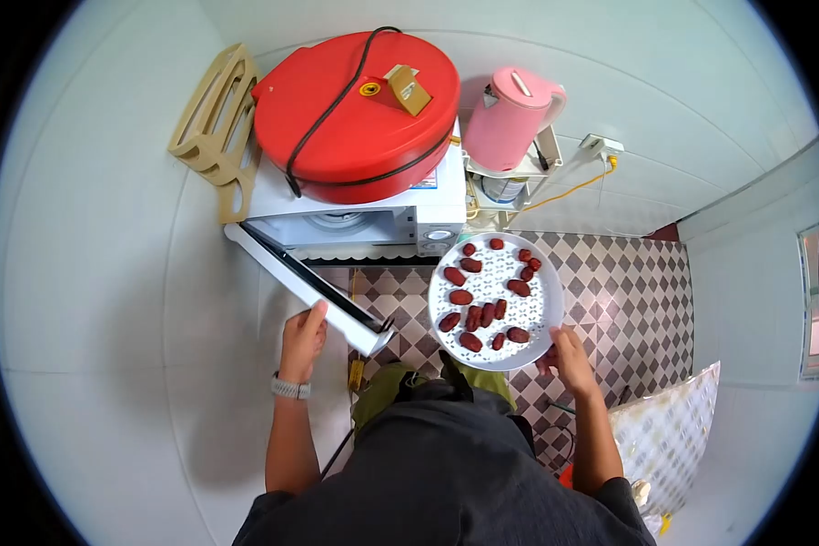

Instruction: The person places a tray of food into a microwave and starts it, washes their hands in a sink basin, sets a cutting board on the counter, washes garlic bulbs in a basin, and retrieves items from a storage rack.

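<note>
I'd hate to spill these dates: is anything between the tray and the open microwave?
Nothing visible stands between the white tray and the microwave; its door, held by the left hand, is swung out to the left.

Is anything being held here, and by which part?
The right hand holds the white plate of dates by its rim; the left hand holds the open microwave door by its edge.

The one view looks out from my head, forward and steeply down past my dark grey shirt (455, 473), from about standing height, onto my two bare hands (305, 341), the white microwave (441, 214) and the brown-and-white checkered floor (623, 291).
</note>
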Tool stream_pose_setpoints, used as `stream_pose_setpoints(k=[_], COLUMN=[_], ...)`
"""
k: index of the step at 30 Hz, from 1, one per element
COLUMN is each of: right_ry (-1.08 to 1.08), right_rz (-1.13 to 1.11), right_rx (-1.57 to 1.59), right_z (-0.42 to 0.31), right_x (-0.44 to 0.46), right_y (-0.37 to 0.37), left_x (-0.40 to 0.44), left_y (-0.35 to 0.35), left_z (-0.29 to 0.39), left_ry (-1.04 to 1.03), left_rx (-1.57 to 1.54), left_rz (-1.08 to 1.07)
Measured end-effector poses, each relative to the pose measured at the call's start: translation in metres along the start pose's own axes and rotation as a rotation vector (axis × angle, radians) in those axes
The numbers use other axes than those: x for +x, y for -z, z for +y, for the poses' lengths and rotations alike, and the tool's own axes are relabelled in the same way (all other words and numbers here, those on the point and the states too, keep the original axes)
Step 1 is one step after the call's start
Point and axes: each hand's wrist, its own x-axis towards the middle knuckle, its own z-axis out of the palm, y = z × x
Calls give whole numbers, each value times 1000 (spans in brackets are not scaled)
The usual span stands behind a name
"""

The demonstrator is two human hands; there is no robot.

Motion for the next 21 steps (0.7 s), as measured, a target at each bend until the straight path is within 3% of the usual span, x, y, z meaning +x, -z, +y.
stream_pose_setpoints(k=[2, 3, 6, 11, 18, 21], right_ry=[9, 30, -52, -79, 41, 105], right_rz=[-63, 35, -240, -362, -338, -191], right_rx=[22, -140, -48, -51, 27, 54], right_z=[2, -32, 13, 23, 24, 18], right_x=[9, 8, 42, 94, 190, 233], right_y=[-21, 24, -70, -142, -237, -274], left_x=[-20, 4, -37, -52, -54, -53], left_y=[16, -39, 55, 85, 107, 107], left_z=[-9, -55, -29, -38, -43, -44], left_ry=[-23, -7, 7, 7, -39, -40], left_rx=[18, -145, -18, -67, -22, -59], left_rz=[82, -14, 139, 160, 215, 182])
